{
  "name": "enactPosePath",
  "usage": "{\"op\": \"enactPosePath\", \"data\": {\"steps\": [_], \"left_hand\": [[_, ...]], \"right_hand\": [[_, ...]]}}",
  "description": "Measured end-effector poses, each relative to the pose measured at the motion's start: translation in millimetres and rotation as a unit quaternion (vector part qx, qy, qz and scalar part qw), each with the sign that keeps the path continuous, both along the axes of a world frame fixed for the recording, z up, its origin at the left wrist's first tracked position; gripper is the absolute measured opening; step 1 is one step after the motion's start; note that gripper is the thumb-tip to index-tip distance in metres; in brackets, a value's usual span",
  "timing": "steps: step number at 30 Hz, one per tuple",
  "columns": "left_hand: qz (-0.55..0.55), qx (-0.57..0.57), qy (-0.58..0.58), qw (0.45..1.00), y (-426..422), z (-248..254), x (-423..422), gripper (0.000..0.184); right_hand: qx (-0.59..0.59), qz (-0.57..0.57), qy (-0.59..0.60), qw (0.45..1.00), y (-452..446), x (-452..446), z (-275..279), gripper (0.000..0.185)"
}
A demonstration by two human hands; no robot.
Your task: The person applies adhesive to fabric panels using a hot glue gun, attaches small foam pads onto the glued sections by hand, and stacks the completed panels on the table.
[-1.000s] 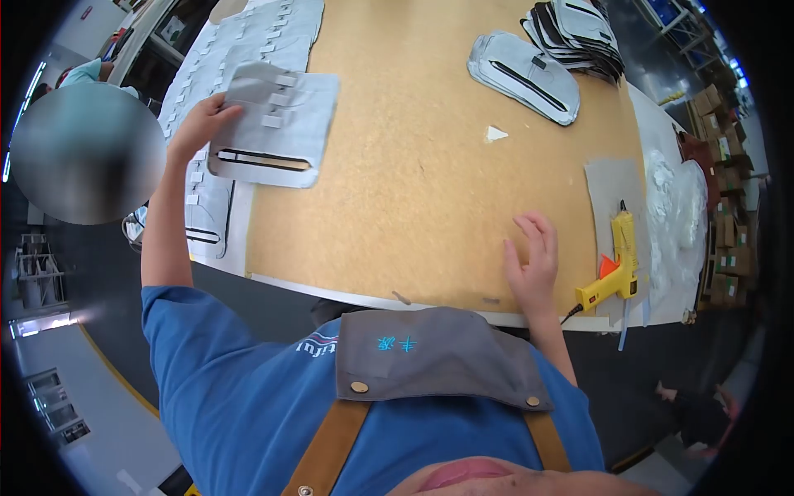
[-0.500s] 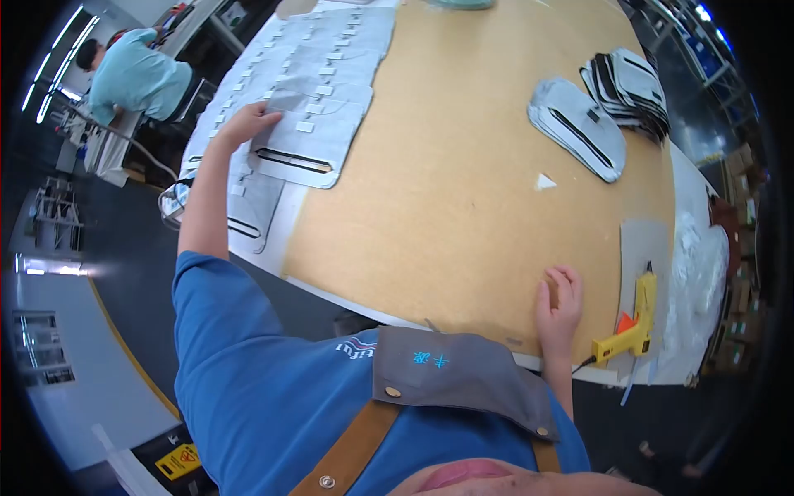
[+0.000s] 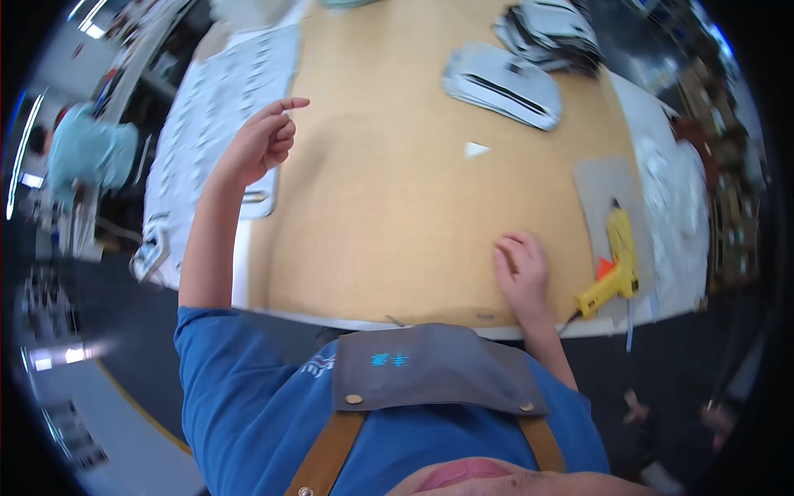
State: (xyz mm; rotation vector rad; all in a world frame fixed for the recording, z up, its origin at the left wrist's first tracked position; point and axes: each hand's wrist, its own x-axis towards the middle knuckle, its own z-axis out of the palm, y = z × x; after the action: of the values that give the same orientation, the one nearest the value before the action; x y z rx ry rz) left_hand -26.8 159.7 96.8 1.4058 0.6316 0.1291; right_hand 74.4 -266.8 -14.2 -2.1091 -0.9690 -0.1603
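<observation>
My left hand (image 3: 266, 140) is raised over the left side of the table, its index finger stretched out and the other fingers loosely curled, with nothing seen in it. Beneath and beside it lie overlapping light grey fabric panels (image 3: 222, 107) with rows of small white tags, blurred now. One panel's slot shows below the wrist. My right hand (image 3: 523, 269) rests near the table's front edge, empty, with thumb and fingers apart. To its right is a yellow glue gun (image 3: 622, 248) on a grey board (image 3: 591, 186).
Toward the back right, a small stack of grey slotted pieces (image 3: 504, 87) lies beside a taller pile (image 3: 552, 33). A white triangular scrap (image 3: 476, 150) sits on the brown tabletop (image 3: 380, 190). Clear plastic (image 3: 674, 207) covers the right edge. Another person (image 3: 91, 153) sits at the far left.
My left hand has lifted off the tagged panels and moved right, its index finger now extended. The view has turned, shifting the table contents left and upward. My right hand stays near the front edge.
</observation>
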Motion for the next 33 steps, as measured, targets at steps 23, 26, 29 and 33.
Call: {"op": "enactPosePath", "data": {"steps": [23, 26, 29, 33], "left_hand": [[-0.309, 0.820, -0.057, 0.478, -139.0, -88.2, 280.2, 0.045], [-0.329, 0.835, -0.049, 0.438, -137.9, -86.4, 282.1, 0.041], [-0.329, 0.810, -0.034, 0.484, -145.9, -83.3, 260.3, 0.036], [-0.317, 0.784, -0.053, 0.531, -164.4, -71.2, 217.6, 0.040]], "right_hand": [[0.009, 0.042, 0.026, 0.999, -6.8, 7.4, 9.3, 0.010], [0.011, 0.040, 0.039, 0.998, -7.4, 6.6, 9.2, 0.011], [0.012, 0.038, 0.042, 0.998, -8.2, 5.9, 8.8, 0.011], [0.009, 0.040, 0.050, 0.998, -7.5, 4.9, 9.8, 0.010]]}}
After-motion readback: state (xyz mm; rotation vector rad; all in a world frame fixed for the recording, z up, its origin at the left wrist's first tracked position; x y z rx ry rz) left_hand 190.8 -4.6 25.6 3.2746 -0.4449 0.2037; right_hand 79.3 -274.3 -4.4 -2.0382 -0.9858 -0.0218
